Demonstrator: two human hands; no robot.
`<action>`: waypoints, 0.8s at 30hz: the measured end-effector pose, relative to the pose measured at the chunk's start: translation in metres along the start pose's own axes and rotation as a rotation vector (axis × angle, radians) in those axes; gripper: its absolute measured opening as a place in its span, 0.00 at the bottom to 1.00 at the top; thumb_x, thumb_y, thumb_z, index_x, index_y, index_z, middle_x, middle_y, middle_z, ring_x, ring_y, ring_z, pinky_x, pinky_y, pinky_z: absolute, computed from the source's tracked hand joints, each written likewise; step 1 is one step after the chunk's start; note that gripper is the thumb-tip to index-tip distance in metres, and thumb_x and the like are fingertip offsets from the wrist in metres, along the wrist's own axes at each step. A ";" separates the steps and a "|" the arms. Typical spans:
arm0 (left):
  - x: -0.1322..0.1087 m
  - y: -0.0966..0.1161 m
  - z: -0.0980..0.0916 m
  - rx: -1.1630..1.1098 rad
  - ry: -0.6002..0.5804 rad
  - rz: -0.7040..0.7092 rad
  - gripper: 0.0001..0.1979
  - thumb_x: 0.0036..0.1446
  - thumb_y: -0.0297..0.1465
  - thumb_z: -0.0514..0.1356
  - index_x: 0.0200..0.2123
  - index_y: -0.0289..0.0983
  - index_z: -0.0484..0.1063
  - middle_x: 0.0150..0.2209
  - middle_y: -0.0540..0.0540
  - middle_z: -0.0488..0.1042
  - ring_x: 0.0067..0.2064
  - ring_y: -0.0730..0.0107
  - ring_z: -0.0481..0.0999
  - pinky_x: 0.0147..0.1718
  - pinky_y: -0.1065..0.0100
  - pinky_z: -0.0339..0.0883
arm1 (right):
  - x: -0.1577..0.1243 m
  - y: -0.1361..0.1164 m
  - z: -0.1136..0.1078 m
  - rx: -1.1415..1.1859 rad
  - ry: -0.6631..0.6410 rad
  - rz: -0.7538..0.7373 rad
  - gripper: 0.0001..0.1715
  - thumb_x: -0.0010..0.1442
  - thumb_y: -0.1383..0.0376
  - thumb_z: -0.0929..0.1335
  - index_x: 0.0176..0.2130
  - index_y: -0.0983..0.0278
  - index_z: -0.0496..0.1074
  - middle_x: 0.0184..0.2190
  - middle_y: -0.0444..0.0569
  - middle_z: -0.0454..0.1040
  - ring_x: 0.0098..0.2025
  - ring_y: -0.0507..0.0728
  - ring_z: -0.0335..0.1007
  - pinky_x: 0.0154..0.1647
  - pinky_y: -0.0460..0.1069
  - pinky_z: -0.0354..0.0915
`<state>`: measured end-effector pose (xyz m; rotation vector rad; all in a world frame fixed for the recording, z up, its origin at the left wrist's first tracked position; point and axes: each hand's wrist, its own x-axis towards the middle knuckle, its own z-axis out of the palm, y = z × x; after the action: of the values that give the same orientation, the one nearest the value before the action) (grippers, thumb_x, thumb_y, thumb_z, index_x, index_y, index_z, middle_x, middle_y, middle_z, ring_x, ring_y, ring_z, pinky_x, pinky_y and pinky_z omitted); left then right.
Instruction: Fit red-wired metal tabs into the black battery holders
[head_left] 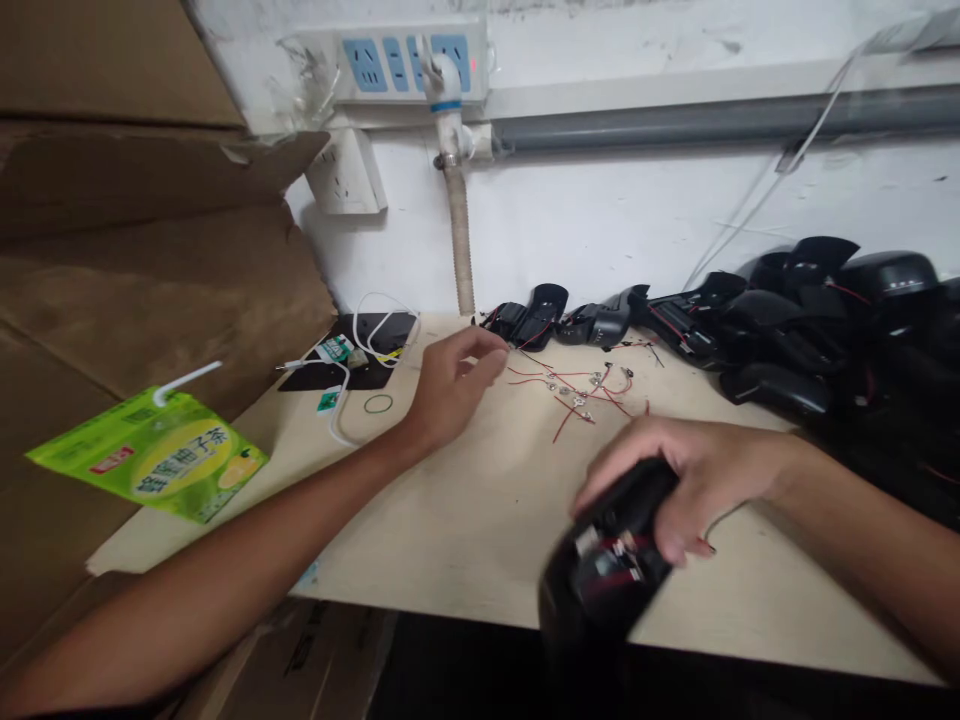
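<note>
My right hand grips a black plastic housing over the front edge of the table; its inside shows red wires and small metal parts, blurred by motion. My left hand is raised over the middle of the table with its fingers curled together near the tips. A thin dark tip sticks up by its fingers, too small to name. Just right of that hand lie thin red wires with small round metal pieces. Several black housings rest behind them along the wall.
A large pile of black housings covers the right side. At left stand cardboard and a green drink pouch with a straw. A white cable lies near a black sheet. A hose hangs down the wall.
</note>
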<state>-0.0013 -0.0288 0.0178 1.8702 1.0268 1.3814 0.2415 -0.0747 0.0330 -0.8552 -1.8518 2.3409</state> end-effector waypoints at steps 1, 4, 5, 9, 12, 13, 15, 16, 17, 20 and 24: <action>0.000 -0.001 0.001 0.051 -0.026 -0.002 0.06 0.52 0.32 0.58 0.29 0.35 0.72 0.29 0.48 0.73 0.32 0.72 0.72 0.27 0.71 0.70 | 0.000 0.000 0.005 -0.035 -0.058 0.052 0.30 0.44 0.67 0.77 0.48 0.67 0.75 0.31 0.47 0.77 0.22 0.46 0.69 0.20 0.39 0.67; -0.003 0.000 0.005 0.193 -0.103 0.062 0.05 0.52 0.29 0.58 0.27 0.35 0.72 0.29 0.48 0.74 0.31 0.73 0.72 0.27 0.73 0.67 | 0.004 0.004 0.024 -0.119 -0.150 0.150 0.28 0.48 0.66 0.76 0.49 0.68 0.75 0.24 0.43 0.73 0.19 0.45 0.65 0.19 0.37 0.65; -0.004 0.000 0.005 0.232 -0.123 0.086 0.05 0.52 0.28 0.57 0.26 0.35 0.72 0.28 0.48 0.74 0.31 0.74 0.72 0.27 0.74 0.67 | 0.007 0.006 0.029 -0.147 -0.154 0.150 0.27 0.49 0.65 0.75 0.50 0.68 0.75 0.22 0.42 0.71 0.19 0.45 0.65 0.19 0.37 0.64; -0.003 -0.001 0.004 0.313 -0.154 0.104 0.06 0.52 0.26 0.56 0.25 0.34 0.71 0.26 0.49 0.73 0.28 0.76 0.71 0.26 0.75 0.65 | 0.011 0.010 0.038 -0.210 -0.160 0.072 0.21 0.53 0.63 0.73 0.47 0.69 0.76 0.29 0.45 0.71 0.22 0.44 0.68 0.24 0.38 0.67; -0.002 -0.004 0.004 0.338 -0.192 0.098 0.07 0.52 0.25 0.56 0.24 0.34 0.71 0.23 0.51 0.72 0.26 0.76 0.70 0.25 0.75 0.64 | 0.010 0.007 0.035 -0.171 -0.161 0.040 0.19 0.53 0.65 0.73 0.46 0.69 0.76 0.30 0.45 0.72 0.25 0.45 0.69 0.28 0.39 0.68; -0.002 -0.005 0.004 0.347 -0.210 0.102 0.07 0.52 0.25 0.56 0.23 0.34 0.71 0.23 0.51 0.72 0.25 0.77 0.69 0.25 0.75 0.63 | 0.009 0.006 0.033 -0.163 -0.143 0.024 0.18 0.53 0.66 0.72 0.45 0.69 0.76 0.30 0.45 0.72 0.25 0.45 0.69 0.30 0.39 0.68; -0.003 -0.006 0.005 0.367 -0.249 0.112 0.07 0.51 0.24 0.55 0.23 0.34 0.70 0.22 0.52 0.71 0.25 0.77 0.68 0.24 0.75 0.62 | 0.009 0.005 0.030 -0.130 -0.095 -0.005 0.15 0.53 0.68 0.71 0.43 0.69 0.76 0.29 0.45 0.72 0.25 0.45 0.70 0.31 0.40 0.69; -0.004 -0.006 0.005 0.380 -0.267 0.117 0.07 0.51 0.23 0.55 0.23 0.34 0.70 0.22 0.52 0.71 0.25 0.77 0.68 0.25 0.75 0.62 | 0.009 0.005 0.029 -0.101 -0.077 -0.008 0.14 0.53 0.69 0.71 0.42 0.69 0.76 0.30 0.45 0.72 0.25 0.45 0.70 0.31 0.41 0.69; -0.005 -0.006 0.005 0.393 -0.283 0.122 0.07 0.51 0.23 0.55 0.23 0.34 0.70 0.22 0.52 0.71 0.25 0.77 0.68 0.25 0.75 0.62 | 0.010 0.006 0.028 -0.068 -0.066 -0.005 0.14 0.53 0.69 0.72 0.41 0.69 0.75 0.31 0.46 0.72 0.25 0.45 0.70 0.31 0.41 0.70; -0.005 -0.005 0.005 0.434 -0.321 0.129 0.08 0.51 0.23 0.54 0.23 0.34 0.70 0.23 0.51 0.72 0.25 0.76 0.68 0.26 0.74 0.61 | 0.012 0.010 0.026 -0.001 -0.073 0.008 0.14 0.51 0.68 0.72 0.40 0.70 0.74 0.32 0.46 0.73 0.26 0.46 0.71 0.31 0.43 0.70; -0.005 -0.004 0.004 0.477 -0.355 0.128 0.08 0.52 0.23 0.55 0.24 0.34 0.70 0.23 0.52 0.71 0.25 0.77 0.67 0.27 0.74 0.60 | 0.016 0.009 0.013 -0.039 0.027 -0.055 0.16 0.50 0.65 0.73 0.39 0.70 0.74 0.32 0.50 0.74 0.28 0.50 0.73 0.30 0.46 0.70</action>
<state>0.0007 -0.0309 0.0107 2.4549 1.1319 0.8632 0.2251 -0.0828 0.0200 -0.8245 -1.8915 2.2579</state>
